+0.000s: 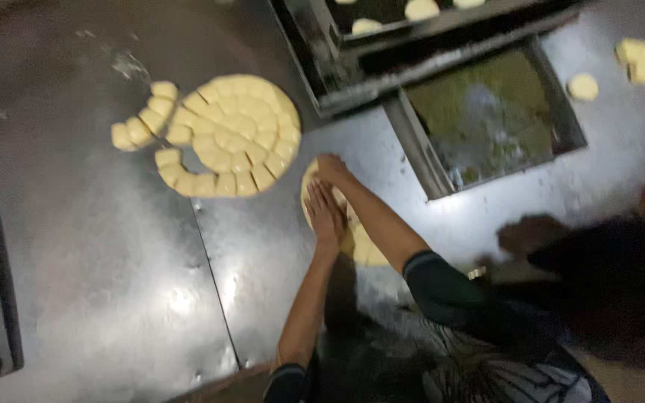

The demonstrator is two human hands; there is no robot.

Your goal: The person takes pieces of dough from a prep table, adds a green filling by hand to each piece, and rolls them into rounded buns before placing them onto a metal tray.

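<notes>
Both hands flat on dough slab (360,242) at frame ctr: left hand (325,213) w/ fingers spread pressing it, right hand (330,168) on its 12 o'clock edge, nothing gripped. Cut dough disc (237,134) at 10 o'clock, tray (490,123) at 2 o'clock on steel table (113,283).

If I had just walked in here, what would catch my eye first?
Probably the big round of pale dough cut into small blocks, lying on the shiny metal table at upper left. Just right of it, the left hand and right hand press on another flat dough piece. Dark metal trays sit at upper right.
</notes>
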